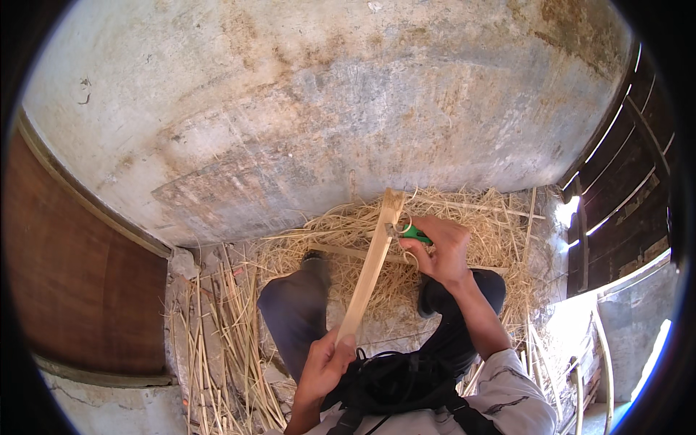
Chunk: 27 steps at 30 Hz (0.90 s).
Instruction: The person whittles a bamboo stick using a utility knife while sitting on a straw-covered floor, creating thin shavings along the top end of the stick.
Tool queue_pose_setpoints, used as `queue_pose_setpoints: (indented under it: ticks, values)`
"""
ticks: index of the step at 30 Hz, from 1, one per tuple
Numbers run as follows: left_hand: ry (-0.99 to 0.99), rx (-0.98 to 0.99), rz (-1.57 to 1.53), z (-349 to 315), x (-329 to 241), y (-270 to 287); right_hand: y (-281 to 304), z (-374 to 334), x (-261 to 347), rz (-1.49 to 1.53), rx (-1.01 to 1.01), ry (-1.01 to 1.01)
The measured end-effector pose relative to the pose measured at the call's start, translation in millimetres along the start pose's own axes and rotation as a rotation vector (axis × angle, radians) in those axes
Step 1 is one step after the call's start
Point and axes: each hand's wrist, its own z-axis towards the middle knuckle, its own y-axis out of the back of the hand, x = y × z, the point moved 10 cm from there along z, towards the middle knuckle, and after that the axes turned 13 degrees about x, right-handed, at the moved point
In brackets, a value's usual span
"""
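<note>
Stained pale wall [326, 123] beside brown panel [87, 268]

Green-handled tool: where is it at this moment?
In the head view, just right of centre, the green-handled tool is in the person's right hand, its left end at the upper part of the pale wooden strip.

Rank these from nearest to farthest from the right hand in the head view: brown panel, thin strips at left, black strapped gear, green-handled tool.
From the right hand:
1. Green-handled tool: in its grip.
2. Black strapped gear: at the waist.
3. Thin strips: on the floor, left of the legs.
4. Brown panel: at the far left.
</note>
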Motion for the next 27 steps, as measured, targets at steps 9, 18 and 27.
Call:
queue_pose_setpoints:
  ticks: [9,18,27]
  values:
    - [0.027,0.029,-0.084,-10.6,13.2,-0.7,2.1,1.9,-0.4,-0.071,-0.019,0.037]
    - [0.045,0.063,-0.254,-14.3,28.8,-2.2,0.8,3.0,5.9,-0.092,-0.036,0.029]
    - [0.12,-0.132,-0.203,-43.3,34.9,37.7,86.7,-17.8,-102.0,0.091,-0.297,-0.521]
